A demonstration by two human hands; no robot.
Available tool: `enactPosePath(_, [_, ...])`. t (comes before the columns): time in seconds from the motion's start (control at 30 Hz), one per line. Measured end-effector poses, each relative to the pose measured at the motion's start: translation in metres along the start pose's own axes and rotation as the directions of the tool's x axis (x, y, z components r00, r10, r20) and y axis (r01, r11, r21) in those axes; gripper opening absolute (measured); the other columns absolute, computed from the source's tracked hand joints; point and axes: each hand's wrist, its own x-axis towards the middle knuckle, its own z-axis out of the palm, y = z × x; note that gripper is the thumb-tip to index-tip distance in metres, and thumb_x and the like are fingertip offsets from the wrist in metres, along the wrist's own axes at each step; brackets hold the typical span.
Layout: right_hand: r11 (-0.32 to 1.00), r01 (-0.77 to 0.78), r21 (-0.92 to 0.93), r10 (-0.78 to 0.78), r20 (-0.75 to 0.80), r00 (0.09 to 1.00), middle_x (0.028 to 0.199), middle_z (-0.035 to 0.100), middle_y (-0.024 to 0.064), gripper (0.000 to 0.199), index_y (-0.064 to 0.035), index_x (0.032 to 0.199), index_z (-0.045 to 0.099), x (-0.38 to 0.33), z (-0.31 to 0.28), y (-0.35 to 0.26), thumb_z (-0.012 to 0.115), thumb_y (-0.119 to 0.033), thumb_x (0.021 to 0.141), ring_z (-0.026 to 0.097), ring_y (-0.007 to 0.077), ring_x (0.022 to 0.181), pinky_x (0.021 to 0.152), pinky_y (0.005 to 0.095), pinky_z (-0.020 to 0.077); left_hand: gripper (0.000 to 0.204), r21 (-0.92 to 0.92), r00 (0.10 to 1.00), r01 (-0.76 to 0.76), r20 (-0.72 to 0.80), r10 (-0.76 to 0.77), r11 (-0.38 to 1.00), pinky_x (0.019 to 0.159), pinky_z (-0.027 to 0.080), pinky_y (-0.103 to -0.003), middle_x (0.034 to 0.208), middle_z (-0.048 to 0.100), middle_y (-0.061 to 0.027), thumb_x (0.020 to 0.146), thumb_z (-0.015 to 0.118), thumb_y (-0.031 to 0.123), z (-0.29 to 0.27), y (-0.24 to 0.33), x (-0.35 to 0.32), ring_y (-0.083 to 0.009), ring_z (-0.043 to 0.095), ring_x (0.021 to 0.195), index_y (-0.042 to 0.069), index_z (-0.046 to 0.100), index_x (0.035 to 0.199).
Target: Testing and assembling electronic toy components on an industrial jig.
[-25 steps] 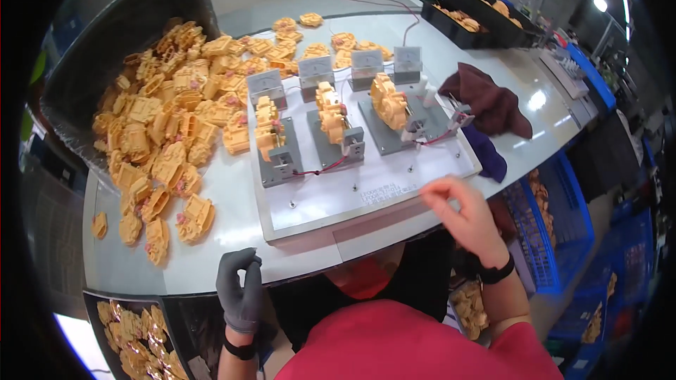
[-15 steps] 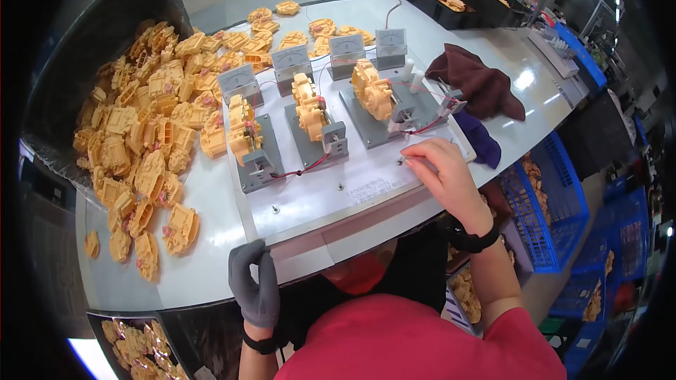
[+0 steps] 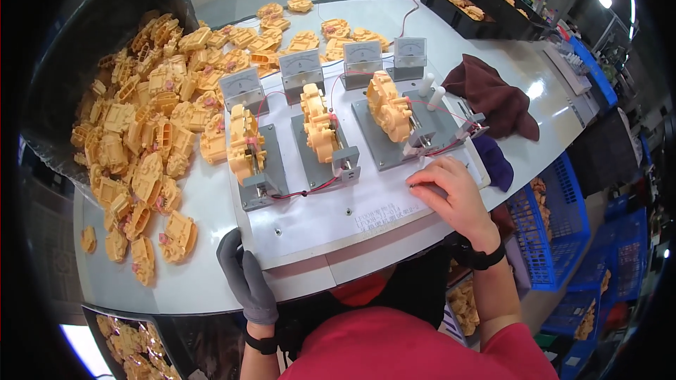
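A white test board [image 3: 331,218] lies in front of me with three grey fixtures, each carrying a yellow plastic gearbox: left [image 3: 244,142], middle [image 3: 320,118], right [image 3: 389,104]. Behind each stands a small analogue meter [image 3: 301,67]. My right hand [image 3: 451,193], bare, rests palm down on the board just in front of the right fixture [image 3: 415,137], fingers spread, holding nothing. My left hand [image 3: 246,278], in a grey glove, lies on the board's near left corner at the table edge, fingers loosely curled, empty.
A big heap of yellow gearboxes [image 3: 148,134] covers the table's left side. A maroon cloth [image 3: 496,98] and a purple cloth [image 3: 494,162] lie right of the board. A black tray [image 3: 479,21] holds more parts at the back. Blue crates [image 3: 556,232] stand at the right.
My right hand has slid forward and left across the board toward the right fixture. My left hand has come up from below the table edge onto the board's corner.
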Motion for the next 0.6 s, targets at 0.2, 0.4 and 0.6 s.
enactPosePath(0.2, [1.000,0.015,-0.020,-0.015,-0.019,1.000,0.087,0.062,0.0054,0.012,-0.0081,0.092,0.070,-0.0016,0.0020,0.0024,0.074,-0.007,0.081,0.058,0.0262,0.087,0.078,0.0358,0.0451,0.041,-0.067,0.997,0.070,-0.013,-0.071,0.995,0.110,0.035,-0.037,0.135,0.052,-0.0143,0.100,0.042,0.015,0.0020,0.0068,-0.0021,-0.0246,0.048,0.125,-0.004,0.047,0.136])
enactPosePath(0.4, [0.999,0.027,-0.017,-0.028,-0.051,0.998,0.085,0.062,0.0051,0.012,-0.0083,0.090,0.070,-0.0022,0.0031,0.0009,0.074,-0.005,0.080,0.058,0.0255,0.086,0.077,0.0353,0.0448,0.041,-0.071,0.998,0.063,-0.022,-0.065,0.995,0.111,0.034,-0.037,0.134,0.053,-0.0150,0.100,0.042,0.014,0.0041,0.0056,-0.0020,-0.0252,0.048,0.126,-0.006,0.047,0.136])
enactPosePath(0.6, [0.999,0.037,0.004,-0.037,-0.069,0.997,0.085,0.062,0.0053,0.012,-0.0079,0.090,0.069,-0.0019,0.0049,0.0006,0.074,-0.006,0.079,0.058,0.0259,0.085,0.077,0.0354,0.0446,0.041,-0.069,0.998,0.058,-0.026,-0.060,0.996,0.110,0.035,-0.037,0.134,0.053,-0.0154,0.100,0.043,0.014,0.0038,0.0066,-0.0020,-0.0250,0.049,0.125,-0.006,0.047,0.136])
